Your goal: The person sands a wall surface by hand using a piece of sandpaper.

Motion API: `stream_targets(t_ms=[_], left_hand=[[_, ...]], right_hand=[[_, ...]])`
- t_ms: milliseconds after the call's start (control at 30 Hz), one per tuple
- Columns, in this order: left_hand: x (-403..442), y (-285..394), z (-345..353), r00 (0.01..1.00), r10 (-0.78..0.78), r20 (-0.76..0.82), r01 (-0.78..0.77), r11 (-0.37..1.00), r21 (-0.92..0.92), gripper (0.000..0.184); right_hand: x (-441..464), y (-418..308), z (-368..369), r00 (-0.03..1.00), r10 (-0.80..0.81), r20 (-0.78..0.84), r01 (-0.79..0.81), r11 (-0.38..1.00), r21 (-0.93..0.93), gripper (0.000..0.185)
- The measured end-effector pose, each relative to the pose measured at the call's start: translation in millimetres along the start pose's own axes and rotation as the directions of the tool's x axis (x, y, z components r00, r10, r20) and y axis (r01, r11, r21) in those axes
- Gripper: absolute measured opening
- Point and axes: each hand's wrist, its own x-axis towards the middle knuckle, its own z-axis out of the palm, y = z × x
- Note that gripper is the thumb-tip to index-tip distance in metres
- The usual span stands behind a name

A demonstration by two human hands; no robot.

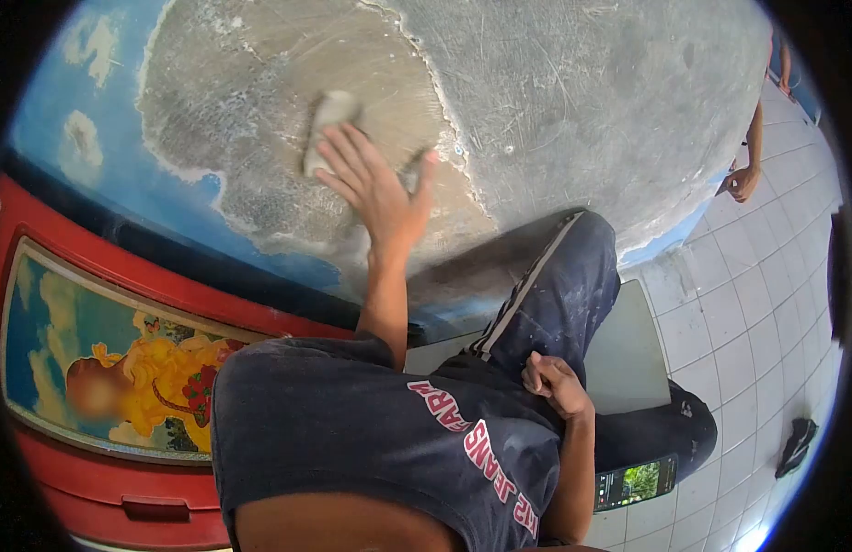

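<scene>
Against the bare grey patch of the wall (pixel 536 101), my left hand (pixel 375 179) presses a pale, flat block (pixel 332 124), its fingertips over the block's lower edge and its thumb spread apart. The block is slightly blurred. Around the patch runs a rough, chipped edge, with blue and white paint beyond it. My right hand (pixel 557 382) rests by my bent leg with its fingers curled; whatever is inside them, if anything, is hidden.
A red cabinet (pixel 168 501) with a framed picture (pixel 53 386) stands at the left. A lit phone (pixel 642 483) lies near my right forearm. Another person's hand (pixel 742 184) shows at the right, above the tiled floor (pixel 720 322). A dark object (pixel 797 448) lies on the tiles.
</scene>
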Motion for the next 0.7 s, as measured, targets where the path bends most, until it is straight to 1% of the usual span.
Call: stream_targets(t_ms=[67,133,200,233,300,333,400,433,500,533,567,633,667,700], left_hand=[[13.5,3.3,-7.8,0.999,-0.025,-0.033,0.025,1.000,0.001,0.112],[16.6,3.8,-6.4,0.997,-0.041,-0.070,0.040,0.999,-0.009,0.113],[-1.7,4.5,9.1,0.997,0.070,0.040,-0.074,0.991,0.111,0.114],[-10.3,5.7,13.5,0.996,0.077,0.040,-0.081,0.991,0.105,0.114],[-22.4,10.3,13.8,0.983,0.072,0.170,-0.081,0.996,0.046,0.112],[-19.4,10.0,10.1,0.982,0.074,0.174,-0.083,0.996,0.041,0.112],[-3.8,3.0,-6.4,0.991,0.019,0.129,-0.029,0.997,0.075,0.112],[5.3,1.6,-13.7,0.991,0.019,0.134,-0.029,0.996,0.078,0.112],[24.1,-1.3,-22.3,0.997,-0.066,-0.050,0.067,0.998,0.015,0.114],[27.3,0.1,-20.6,0.995,-0.083,-0.060,0.086,0.994,0.061,0.115],[24.9,1.8,-16.9,0.995,-0.080,-0.064,0.084,0.995,0.061,0.115],[12.2,3.3,-3.8,1.000,0.006,-0.010,-0.005,0.993,0.117,0.113],[5.6,2.9,1.3,1.000,0.007,-0.002,-0.007,0.994,0.112,0.113],[-2.1,2.4,6.1,0.999,0.031,0.034,-0.035,0.992,0.124,0.114]], right_hand=[[2.8,-1.6,-0.4,1.000,0.002,0.010,-0.002,1.000,-0.010,0.051],[2.9,-2.1,0.4,1.000,0.016,-0.021,-0.017,0.998,-0.059,0.052],[3.2,-3.0,-0.3,1.000,0.004,-0.005,-0.004,0.999,-0.054,0.052],[2.0,-2.0,-0.4,1.000,0.006,0.011,-0.006,0.999,-0.047,0.052],[1.8,0.2,0.6,1.000,-0.002,0.010,0.003,0.999,-0.033,0.051],[1.3,-0.1,-0.2,1.000,-0.008,0.010,0.008,1.000,-0.025,0.051],[-0.2,-0.3,-2.0,1.000,-0.005,0.003,0.005,1.000,-0.031,0.051],[-0.3,0.8,-1.9,1.000,-0.004,0.007,0.004,0.999,-0.041,0.050],[-0.5,0.4,-0.4,1.000,-0.005,0.008,0.005,0.999,-0.053,0.050],[0.8,-0.8,-0.2,1.000,-0.011,0.003,0.011,0.998,-0.068,0.050],[2.2,-1.0,-1.5,1.000,-0.015,0.006,0.015,0.997,-0.069,0.050],[2.5,-0.6,-3.4,1.000,0.009,-0.001,-0.010,0.997,-0.078,0.050],[1.3,-0.5,-2.4,1.000,0.012,-0.009,-0.013,0.997,-0.072,0.050],[-1.1,-5.0,2.9,0.998,0.018,-0.065,-0.027,0.990,-0.140,0.050]])
